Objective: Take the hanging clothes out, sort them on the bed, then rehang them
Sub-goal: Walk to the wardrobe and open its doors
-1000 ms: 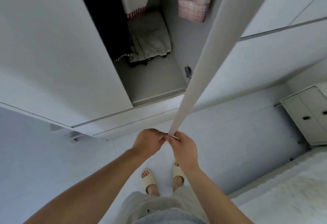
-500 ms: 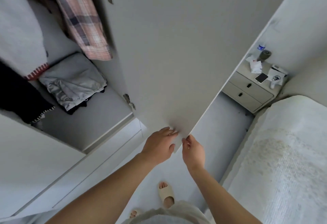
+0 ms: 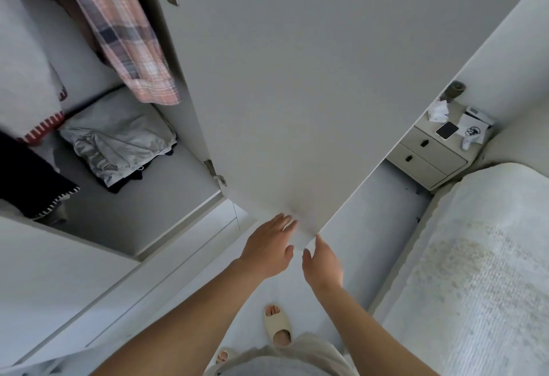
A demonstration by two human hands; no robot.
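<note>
The wardrobe floor carried a crumpled grey garment, itself lying on a dark folded piece that peeked out beneath; the white nightstand bore a phone, crumpled paper, a dark cup and a white box near the wall; the bed lay under a pale textured cover; the grey room floor held two feet in cream slides.

Soft, even daylight, dim and greyish, with no glare. Wide-angle bending curves straight lines toward 3 and 9 o'clock. Slight motion blur softens edges; shadow deepens toward 9 o'clock.
</note>
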